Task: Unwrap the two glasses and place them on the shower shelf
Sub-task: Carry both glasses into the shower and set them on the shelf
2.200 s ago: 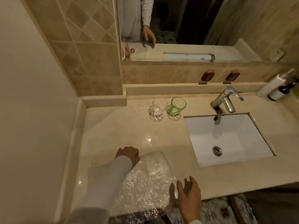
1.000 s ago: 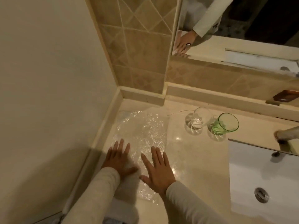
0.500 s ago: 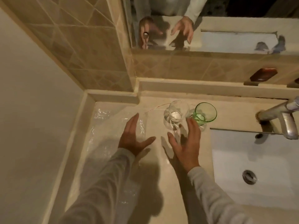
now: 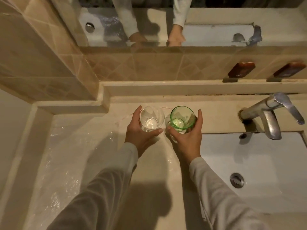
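A clear glass [image 4: 151, 118] and a green glass [image 4: 181, 117] stand upright side by side at the back of the beige counter [image 4: 149, 171], both bare of wrapping. My left hand [image 4: 139, 131] curls around the clear glass, thumb in front and fingers at its left. Around the green glass, my right hand [image 4: 187, 138] has its thumb at the left base and fingers on the right side. A sheet of bubble wrap [image 4: 66, 156] lies flat on the counter's left part. Above the counter runs a narrow ledge [image 4: 166, 87] under the mirror.
A white sink basin [image 4: 259, 166] with a drain lies at the right, and a chrome faucet [image 4: 269, 112] stands behind it. Two brown holders [image 4: 241, 69] are fixed on the tiled wall. A tiled column [image 4: 49, 52] closes the left corner. The mirror [image 4: 182, 22] reflects my arms.
My hands left the flattened bubble wrap, reached forward, and closed on the glasses: left on the clear one, right on the green one. The view has tilted down and closer.
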